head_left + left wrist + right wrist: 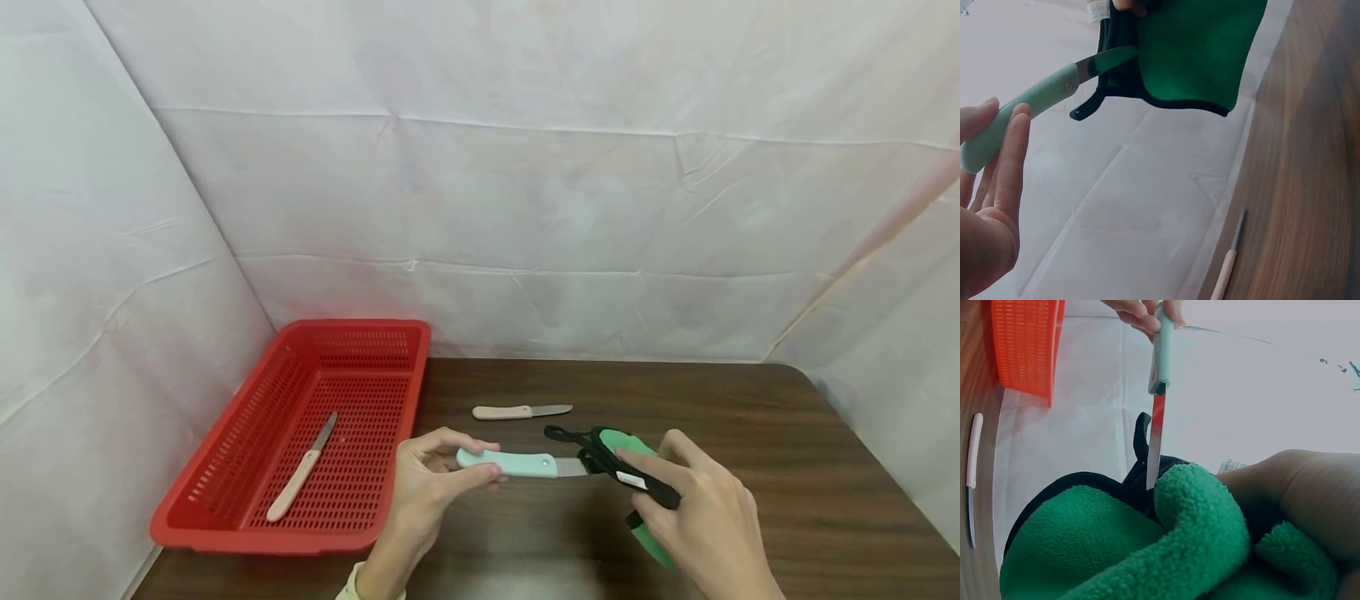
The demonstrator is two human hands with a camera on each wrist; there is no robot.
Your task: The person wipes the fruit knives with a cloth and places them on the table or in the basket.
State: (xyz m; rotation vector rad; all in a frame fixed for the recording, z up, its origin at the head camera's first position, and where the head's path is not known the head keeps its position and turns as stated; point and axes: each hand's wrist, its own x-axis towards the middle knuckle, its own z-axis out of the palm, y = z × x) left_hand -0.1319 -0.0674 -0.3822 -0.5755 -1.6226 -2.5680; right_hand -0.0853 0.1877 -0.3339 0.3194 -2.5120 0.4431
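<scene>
My left hand (pixel 422 482) pinches the pale mint handle of a small knife (pixel 517 464), its blade pointing right. In my right hand (pixel 712 508) is a fuzzy green cloth (pixel 1091 531) with black edging, a black hanging loop and a white label. The knife's blade (pixel 1155 437) lies against the cloth's dark edge in the right wrist view; whether it touches there I cannot tell. Some fingers of the right hand are hidden by the folded cloth. Behind the hands, a pink-handled knife (pixel 504 412) lies on the table with its blade to the right.
A red perforated basket (pixel 408 400) stands on the left of the dark wooden table (pixel 795 433). Inside it lies another pink-handled knife (pixel 294 485). White sheeting (pixel 525 183) hangs along the back and both sides.
</scene>
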